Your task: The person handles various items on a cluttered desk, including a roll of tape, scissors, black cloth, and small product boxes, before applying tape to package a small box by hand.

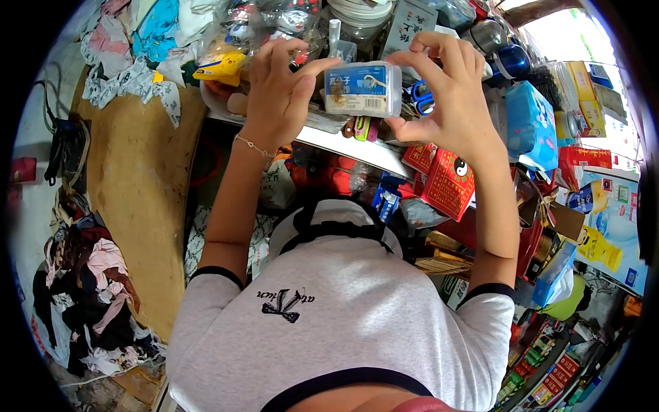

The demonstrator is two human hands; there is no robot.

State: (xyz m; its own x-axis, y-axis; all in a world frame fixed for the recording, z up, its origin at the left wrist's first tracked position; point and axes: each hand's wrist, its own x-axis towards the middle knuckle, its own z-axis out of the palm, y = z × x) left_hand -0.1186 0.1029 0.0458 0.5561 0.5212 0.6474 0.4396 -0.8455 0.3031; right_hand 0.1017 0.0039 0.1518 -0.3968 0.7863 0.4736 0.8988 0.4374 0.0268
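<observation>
A small clear plastic box (364, 89) with a blue and white label, printed with a picture and a barcode, is up between my two hands over the cluttered table. My left hand (280, 93) has a fingertip at the box's upper left corner, its other fingers bent. On the opposite side my right hand (449, 96) grips the right end, index finger at the upper corner and thumb at the lower one. Blue-handled scissors (422, 98) lie behind, close to my right hand. A yellow packet (221, 67) sits just left of my left hand.
Red printed boxes (449, 182) are below my right hand. A blue plastic pack (530, 127) and a dark blue flask (509, 62) stand on the right. A bare wooden board (137, 178) and piled cloth scraps (103, 288) are on the left.
</observation>
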